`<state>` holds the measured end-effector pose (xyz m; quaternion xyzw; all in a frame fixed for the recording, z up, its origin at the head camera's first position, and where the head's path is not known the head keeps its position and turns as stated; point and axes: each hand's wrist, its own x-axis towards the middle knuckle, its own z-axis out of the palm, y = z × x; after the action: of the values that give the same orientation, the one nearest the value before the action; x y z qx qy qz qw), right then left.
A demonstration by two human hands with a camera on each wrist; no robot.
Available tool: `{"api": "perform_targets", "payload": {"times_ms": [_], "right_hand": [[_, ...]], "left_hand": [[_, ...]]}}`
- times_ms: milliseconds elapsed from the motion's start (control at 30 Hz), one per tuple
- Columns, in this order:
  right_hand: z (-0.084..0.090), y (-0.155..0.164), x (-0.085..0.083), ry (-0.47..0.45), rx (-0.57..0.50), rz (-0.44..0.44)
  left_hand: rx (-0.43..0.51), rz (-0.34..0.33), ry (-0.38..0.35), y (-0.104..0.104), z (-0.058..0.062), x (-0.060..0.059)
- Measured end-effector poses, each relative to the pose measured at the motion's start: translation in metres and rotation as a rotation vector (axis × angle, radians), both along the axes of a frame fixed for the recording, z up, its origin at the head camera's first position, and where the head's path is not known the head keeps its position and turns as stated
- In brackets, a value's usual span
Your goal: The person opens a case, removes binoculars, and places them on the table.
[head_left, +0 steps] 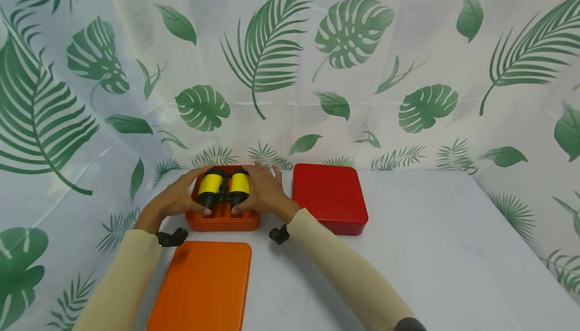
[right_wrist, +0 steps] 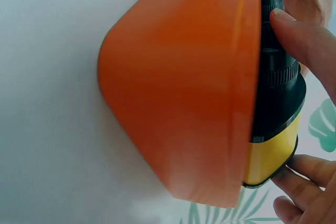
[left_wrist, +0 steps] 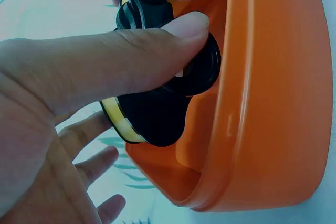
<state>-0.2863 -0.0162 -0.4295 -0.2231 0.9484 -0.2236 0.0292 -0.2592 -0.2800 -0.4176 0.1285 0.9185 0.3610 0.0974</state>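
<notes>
Yellow-and-black binoculars (head_left: 224, 188) sit in an open orange box (head_left: 222, 220) at the back of the table. My left hand (head_left: 181, 196) grips their left barrel, thumb on the eyepiece end. In the left wrist view that thumb (left_wrist: 131, 51) presses the black barrel of the binoculars (left_wrist: 157, 114), marked 8x30, inside the orange box (left_wrist: 262, 103). My right hand (head_left: 263, 191) grips the right barrel. The right wrist view has the orange box (right_wrist: 184, 98) from outside, the binoculars (right_wrist: 275, 108) above its rim and my fingers (right_wrist: 307, 43) around them.
An orange lid (head_left: 204, 285) lies flat near the front, just before the box. A closed red box (head_left: 328, 196) stands right of the orange one. A leaf-print cloth covers the table (head_left: 430, 250) and hangs as a backdrop.
</notes>
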Motion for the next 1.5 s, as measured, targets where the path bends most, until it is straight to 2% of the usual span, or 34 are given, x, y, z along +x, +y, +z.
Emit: {"api": "perform_targets", "payload": {"times_ms": [200, 500, 800, 1033, 1200, 1500], "right_hand": [[0.011, 0.007, 0.014, 0.021, -0.05, 0.025], [0.016, 0.018, 0.035, 0.073, -0.107, 0.05], [0.019, 0.033, 0.061, 0.048, -0.19, 0.082], [0.02, 0.045, 0.081, 0.027, -0.257, 0.086], [0.018, 0.055, 0.095, 0.022, -0.264, 0.062], [0.015, 0.079, 0.125, 0.027, -0.261, 0.04]], "left_hand": [[0.002, 0.016, 0.028, -0.001, 0.006, 0.015], [0.011, 0.015, 0.08, 0.003, 0.012, 0.036], [0.026, 0.005, 0.136, 0.013, 0.02, 0.064], [0.069, -0.002, 0.165, 0.022, 0.014, 0.077], [0.105, -0.011, 0.172, 0.034, 0.01, 0.088], [0.162, -0.028, 0.142, 0.055, 0.001, 0.111]]}}
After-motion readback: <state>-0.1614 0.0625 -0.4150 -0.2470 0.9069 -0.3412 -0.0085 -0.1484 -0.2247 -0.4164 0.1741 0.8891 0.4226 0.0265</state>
